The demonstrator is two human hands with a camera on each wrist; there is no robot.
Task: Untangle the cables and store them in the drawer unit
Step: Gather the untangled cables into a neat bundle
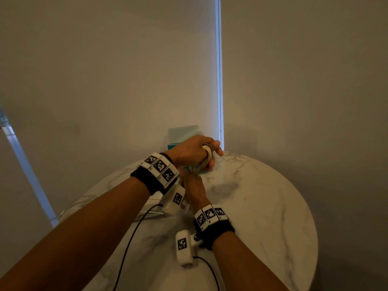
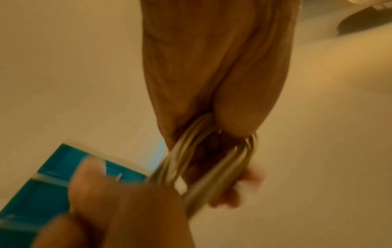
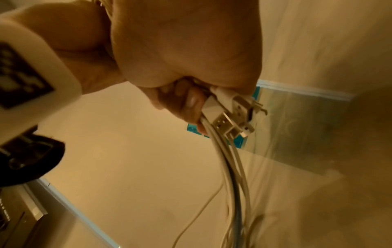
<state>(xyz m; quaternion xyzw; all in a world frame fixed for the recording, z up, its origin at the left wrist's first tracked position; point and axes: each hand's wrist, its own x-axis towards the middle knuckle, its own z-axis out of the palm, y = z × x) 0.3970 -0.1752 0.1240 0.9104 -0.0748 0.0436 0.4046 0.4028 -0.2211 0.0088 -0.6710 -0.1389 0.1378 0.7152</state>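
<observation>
A bundle of white cables (image 1: 206,157) is looped round the fingers of my left hand (image 1: 195,151), which is raised in front of the teal drawer unit (image 1: 182,134) at the table's far edge. Just below it, my right hand (image 1: 194,185) grips the same cables. The left wrist view is blurred; it shows the cables (image 2: 191,151) wrapped over the left hand's fingers (image 2: 244,177), with the drawer unit (image 2: 42,188) behind. In the right wrist view, the right hand (image 3: 180,50) holds the white USB plugs (image 3: 229,115), and the cables (image 3: 232,167) hang down from them.
The round white marble table (image 1: 262,206) ends close behind the drawer unit at a pale wall. Black camera leads (image 1: 130,238) trail over the near half of the table. More thin white cable (image 1: 150,215) lies on the table under my left forearm.
</observation>
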